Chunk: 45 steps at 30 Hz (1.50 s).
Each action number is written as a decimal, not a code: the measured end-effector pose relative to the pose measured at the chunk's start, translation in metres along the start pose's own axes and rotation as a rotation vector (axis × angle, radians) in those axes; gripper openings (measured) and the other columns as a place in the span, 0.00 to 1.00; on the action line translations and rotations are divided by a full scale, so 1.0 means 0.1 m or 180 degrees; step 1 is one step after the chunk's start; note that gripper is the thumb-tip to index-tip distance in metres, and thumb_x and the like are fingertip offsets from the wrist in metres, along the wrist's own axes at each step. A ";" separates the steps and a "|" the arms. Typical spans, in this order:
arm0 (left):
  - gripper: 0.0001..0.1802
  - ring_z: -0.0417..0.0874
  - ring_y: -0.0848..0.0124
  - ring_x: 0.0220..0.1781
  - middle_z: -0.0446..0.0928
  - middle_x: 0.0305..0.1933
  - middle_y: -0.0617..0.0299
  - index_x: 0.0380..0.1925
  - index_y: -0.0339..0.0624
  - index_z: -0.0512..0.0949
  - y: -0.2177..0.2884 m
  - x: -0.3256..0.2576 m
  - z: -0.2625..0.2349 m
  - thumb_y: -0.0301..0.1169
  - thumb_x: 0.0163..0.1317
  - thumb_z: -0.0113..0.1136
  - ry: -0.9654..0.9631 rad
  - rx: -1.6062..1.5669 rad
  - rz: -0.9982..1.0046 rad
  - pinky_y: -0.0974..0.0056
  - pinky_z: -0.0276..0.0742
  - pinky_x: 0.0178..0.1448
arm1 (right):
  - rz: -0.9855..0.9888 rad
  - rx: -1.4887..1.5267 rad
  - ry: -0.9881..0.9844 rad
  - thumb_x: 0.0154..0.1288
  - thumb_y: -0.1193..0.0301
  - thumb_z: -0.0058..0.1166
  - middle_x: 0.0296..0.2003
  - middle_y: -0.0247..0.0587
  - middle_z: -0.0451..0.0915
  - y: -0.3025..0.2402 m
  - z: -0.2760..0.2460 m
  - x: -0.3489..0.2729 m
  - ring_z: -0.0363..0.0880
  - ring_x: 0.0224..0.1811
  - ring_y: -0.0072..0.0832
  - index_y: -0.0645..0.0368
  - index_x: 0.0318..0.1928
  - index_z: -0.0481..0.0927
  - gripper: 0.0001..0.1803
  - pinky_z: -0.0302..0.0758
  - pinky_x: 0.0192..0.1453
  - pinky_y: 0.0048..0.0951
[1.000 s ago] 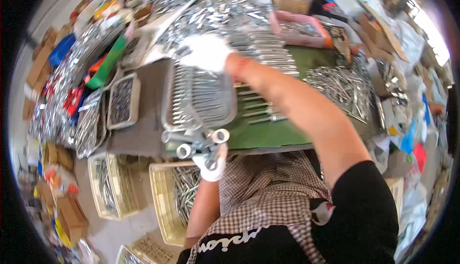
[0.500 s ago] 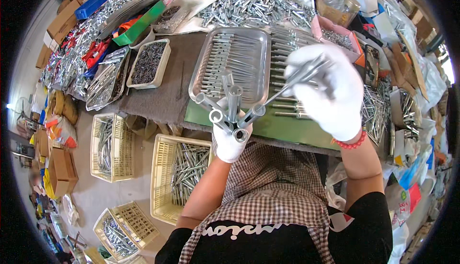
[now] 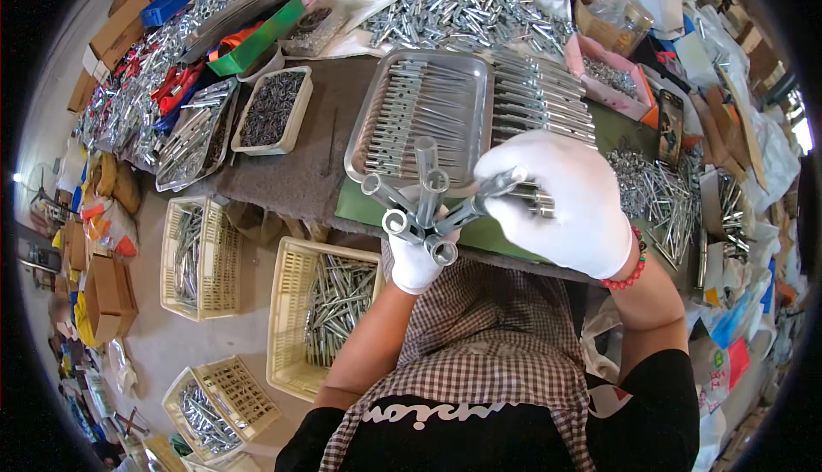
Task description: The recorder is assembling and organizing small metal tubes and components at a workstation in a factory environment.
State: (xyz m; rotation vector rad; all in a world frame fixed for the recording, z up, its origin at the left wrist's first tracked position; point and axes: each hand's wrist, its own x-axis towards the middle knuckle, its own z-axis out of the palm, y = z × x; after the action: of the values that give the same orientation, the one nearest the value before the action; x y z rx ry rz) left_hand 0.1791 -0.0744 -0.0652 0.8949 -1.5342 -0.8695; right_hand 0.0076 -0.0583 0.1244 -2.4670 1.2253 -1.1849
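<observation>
Head view, nearest first. The white-gloved left hand [image 3: 414, 259] is closed around a fanned bundle of grey metal socket tubes [image 3: 419, 205], their open ends spreading up and outward over the near edge of the green work mat [image 3: 368, 206]. The white-gloved right hand [image 3: 568, 200] grips one further tube at its far end and sets it against the bundle. Judged from the layout, the work is partly done: a rectangular steel tray [image 3: 421, 116] just beyond the hands already holds ordered rows of similar tubes, with more rows beside it, yet a large loose heap of tubes [image 3: 467, 14] remains on white sheeting farther back. Below the table edge, cream plastic baskets [image 3: 321, 318] hold more metal parts. To the far left, a shallow white tray [image 3: 274, 110] contains small dark fasteners.
</observation>
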 end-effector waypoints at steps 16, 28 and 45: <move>0.31 0.75 0.77 0.37 0.74 0.39 0.66 0.51 0.43 0.68 -0.19 -0.08 0.05 0.17 0.45 0.68 0.0132 -0.1849 -0.0827 0.70 0.77 0.39 | 0.0530 0.0138 -0.0553 0.62 0.63 0.52 0.40 0.45 0.83 0.92 0.34 0.80 0.81 0.44 0.38 0.55 0.42 0.84 0.13 0.76 0.52 0.36; 0.11 0.75 0.74 0.34 0.73 0.37 0.64 0.48 0.44 0.69 -0.11 -0.07 0.04 0.33 0.69 0.52 0.0107 -0.1208 -0.0924 0.68 0.79 0.36 | 0.0959 -0.1923 -0.0528 0.62 0.71 0.47 0.36 0.50 0.84 1.79 1.54 1.20 0.84 0.40 0.44 0.55 0.37 0.85 0.12 0.80 0.45 0.43; 0.23 0.78 0.76 0.35 0.76 0.39 0.64 0.50 0.42 0.70 0.01 -0.02 0.01 0.21 0.55 0.65 0.0117 -0.0370 -0.0779 0.68 0.81 0.39 | 0.0794 0.2704 0.0755 0.63 0.75 0.58 0.39 0.36 0.81 0.34 -0.06 0.68 0.80 0.32 0.20 0.66 0.53 0.77 0.18 0.78 0.38 0.20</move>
State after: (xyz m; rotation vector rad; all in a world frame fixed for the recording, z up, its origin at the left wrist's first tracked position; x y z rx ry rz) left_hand 0.1782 -0.0725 -0.0650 1.0212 -1.3455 -1.1001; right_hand 0.0063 -0.1285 0.1536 -1.5482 0.7860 -1.5318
